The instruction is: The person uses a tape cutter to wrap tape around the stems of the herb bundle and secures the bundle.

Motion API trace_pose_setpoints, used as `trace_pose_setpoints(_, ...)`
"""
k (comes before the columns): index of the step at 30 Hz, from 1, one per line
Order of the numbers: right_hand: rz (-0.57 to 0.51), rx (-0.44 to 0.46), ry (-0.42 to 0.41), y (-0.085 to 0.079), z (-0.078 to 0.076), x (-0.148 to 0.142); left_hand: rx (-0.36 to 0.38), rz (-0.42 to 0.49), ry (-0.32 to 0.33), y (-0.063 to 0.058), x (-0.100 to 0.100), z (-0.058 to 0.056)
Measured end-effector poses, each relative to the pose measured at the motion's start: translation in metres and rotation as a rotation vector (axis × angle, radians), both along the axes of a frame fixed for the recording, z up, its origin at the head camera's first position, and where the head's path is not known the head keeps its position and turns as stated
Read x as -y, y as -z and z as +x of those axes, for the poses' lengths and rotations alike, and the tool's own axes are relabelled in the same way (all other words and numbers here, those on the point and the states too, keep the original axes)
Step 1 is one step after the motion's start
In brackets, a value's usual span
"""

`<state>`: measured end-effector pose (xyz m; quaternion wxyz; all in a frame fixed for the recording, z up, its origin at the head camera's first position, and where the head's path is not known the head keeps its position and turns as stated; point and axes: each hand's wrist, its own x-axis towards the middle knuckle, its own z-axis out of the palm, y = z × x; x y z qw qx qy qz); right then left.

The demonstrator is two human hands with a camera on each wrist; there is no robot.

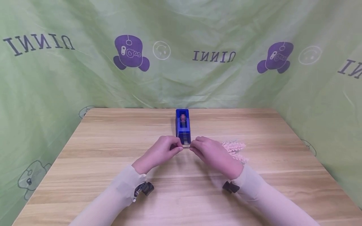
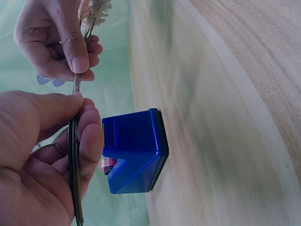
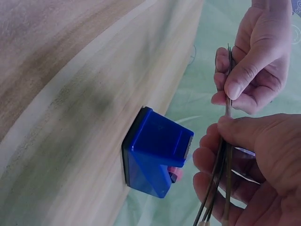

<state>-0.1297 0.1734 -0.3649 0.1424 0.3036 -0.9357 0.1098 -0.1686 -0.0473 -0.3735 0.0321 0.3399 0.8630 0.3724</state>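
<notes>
A thin bundle of dark stems (image 2: pixel 74 155) is held level above the table by both hands, with pale pink flower heads (image 1: pixel 235 147) at its right end. My left hand (image 1: pixel 160 152) pinches the stems between thumb and fingers, their bare ends running back along the palm. Close beside it, my right hand (image 1: pixel 213 154) pinches the same bundle nearer the flowers. A short, shiny stretch of stem (image 3: pixel 229 109) shows in the gap between the thumbs. Just beyond the hands stands a blue tape dispenser (image 1: pixel 183 129), its reddish roll core visible from above.
The wood-grain table (image 1: pixel 113 125) reaches back to a green printed cloth (image 1: pixel 175 81), which hangs behind it and along both sides. The dispenser is the nearest obstacle, directly in front of the fingertips.
</notes>
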Motion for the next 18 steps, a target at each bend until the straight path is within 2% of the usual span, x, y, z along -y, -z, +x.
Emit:
trace_pose_setpoints(7,0.010,-0.039,0.010,0.0030,-0.0024,-0.0001,0.009,-0.014,0.005,0.0015,-0.0007,0.0003)
trace_pose_setpoints(18,0.046,-0.140,0.009,0.0044,-0.0025,0.0024,0.096,-0.068,0.038,-0.0019,0.0005,-0.0070)
